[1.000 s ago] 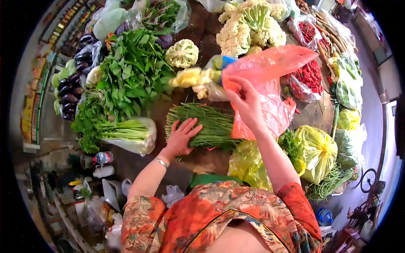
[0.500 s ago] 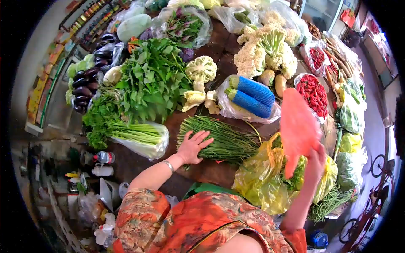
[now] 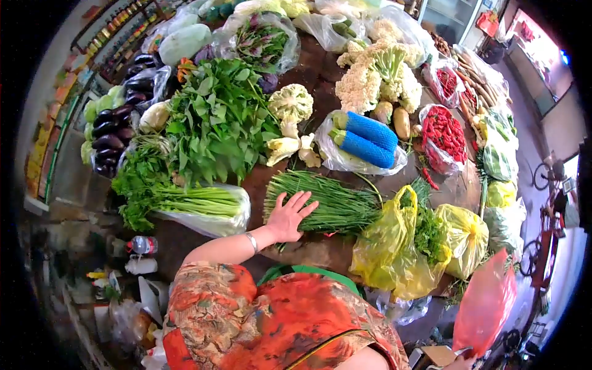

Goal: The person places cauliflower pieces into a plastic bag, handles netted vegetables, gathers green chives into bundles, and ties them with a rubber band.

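Resting palm down with its fingers spread, the left hand (image 3: 290, 221) lies on a bundle of thin green stalks (image 3: 330, 206) close to the near edge of the desk (image 3: 317, 248). It covers the bundle's near side toward the left end and grips nothing. The bundle's long axis runs left to right, roughly along that near edge, its far-left corner angled slightly away from the person and its right end touching a yellow plastic bag (image 3: 390, 243).

The right hand (image 3: 464, 362) is well apart, low and off the desk past the near right corner, cut by the bottom of the view. Its fingers appear closed on the end of a red plastic bag (image 3: 486, 302), which spreads away from the hand; whether the bag's mouth is parted I cannot tell. From this hand the bundle lies to the left and farther forward, across the yellow bag, so the left hand is by far the nearer.

Toward the left edge, just beside the bundle, is wrapped celery (image 3: 206, 201). On the far side, toward the middle of the desk, are two long vegetables in blue netting (image 3: 370, 140) on clear plastic, with pale cauliflower pieces (image 3: 283, 150) beside them.
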The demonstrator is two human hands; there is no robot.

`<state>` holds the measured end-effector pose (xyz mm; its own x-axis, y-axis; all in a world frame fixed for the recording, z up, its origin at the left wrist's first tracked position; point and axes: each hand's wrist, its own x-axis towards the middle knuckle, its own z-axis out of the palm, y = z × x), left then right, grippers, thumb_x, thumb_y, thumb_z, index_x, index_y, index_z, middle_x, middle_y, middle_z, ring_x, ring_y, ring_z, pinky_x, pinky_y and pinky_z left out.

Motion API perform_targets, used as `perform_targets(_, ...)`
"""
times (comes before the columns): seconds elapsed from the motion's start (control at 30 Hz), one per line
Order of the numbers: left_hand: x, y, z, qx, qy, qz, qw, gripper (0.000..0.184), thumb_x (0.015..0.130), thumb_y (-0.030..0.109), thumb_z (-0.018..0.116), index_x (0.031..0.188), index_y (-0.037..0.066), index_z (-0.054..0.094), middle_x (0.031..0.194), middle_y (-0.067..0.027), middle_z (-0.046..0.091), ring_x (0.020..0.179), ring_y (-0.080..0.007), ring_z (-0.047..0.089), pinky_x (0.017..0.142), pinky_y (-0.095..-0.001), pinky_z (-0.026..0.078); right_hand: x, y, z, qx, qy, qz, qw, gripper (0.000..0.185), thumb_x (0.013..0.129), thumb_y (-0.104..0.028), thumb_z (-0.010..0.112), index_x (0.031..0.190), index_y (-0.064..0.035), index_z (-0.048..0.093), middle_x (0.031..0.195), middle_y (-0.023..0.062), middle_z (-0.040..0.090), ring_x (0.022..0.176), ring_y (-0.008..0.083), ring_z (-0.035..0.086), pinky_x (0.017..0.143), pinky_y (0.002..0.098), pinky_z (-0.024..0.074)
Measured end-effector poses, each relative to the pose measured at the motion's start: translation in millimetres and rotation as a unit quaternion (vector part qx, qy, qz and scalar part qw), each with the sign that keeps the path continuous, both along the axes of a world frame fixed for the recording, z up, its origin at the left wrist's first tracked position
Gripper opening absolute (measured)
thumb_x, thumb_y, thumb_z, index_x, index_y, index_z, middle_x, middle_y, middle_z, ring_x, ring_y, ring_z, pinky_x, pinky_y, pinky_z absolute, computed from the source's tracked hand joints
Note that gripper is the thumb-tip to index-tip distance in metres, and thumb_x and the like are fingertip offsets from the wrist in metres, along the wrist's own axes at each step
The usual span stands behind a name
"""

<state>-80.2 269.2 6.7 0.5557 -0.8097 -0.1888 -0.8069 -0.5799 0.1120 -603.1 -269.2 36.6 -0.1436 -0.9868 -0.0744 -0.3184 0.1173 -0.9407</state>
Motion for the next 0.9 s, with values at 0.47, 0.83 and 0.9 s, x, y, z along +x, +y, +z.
perform_targets(0.47, 25, 8, 20, -0.038, 0.165, -0.05, 0.984, 0.124, 0.066, 0.054, 0.079, 0.16, 0.027, 0.002, 0.164, -0.0154, 0.01, 0.15, -0.0355, 0.013, 0.114, -0.0626, 0.012, -85, 41, -12, -0.028, 0.449, -0.108, 0.887, 0.051, 0.09, -0.004, 0.062, 0.139, 0.0018, 0.047, 0.14, 0.0157, 0.049, 0.13, 0.0279, 0.044, 0.11, 0.0378, 0.0343)
perform_targets(0.83, 220, -45, 114, -0.092, -0.066, 0.029, 0.993, 0.076, 0.083, 0.031, 0.068, 0.151, 0.017, 0.038, 0.156, -0.0199, 0.032, 0.14, -0.0353, 0.036, 0.115, -0.0541, 0.026, 331, 279, 25, -0.284, 0.325, 0.46, 0.776, 0.075, 0.078, -0.006, 0.075, 0.147, -0.0109, 0.043, 0.156, 0.0195, 0.033, 0.147, 0.0347, 0.026, 0.116, 0.0497, 0.0208)
perform_targets(0.9, 283, -49, 107, -0.048, -0.124, 0.077, 0.988, 0.078, 0.083, 0.034, 0.068, 0.152, 0.018, 0.036, 0.157, -0.0199, 0.028, 0.141, -0.0373, 0.034, 0.111, -0.0609, 0.029, 361, 296, -4, -0.246, 0.324, 0.478, 0.778, 0.074, 0.08, -0.014, 0.074, 0.146, -0.0107, 0.043, 0.155, 0.0207, 0.033, 0.145, 0.0367, 0.027, 0.115, 0.0505, 0.0191)
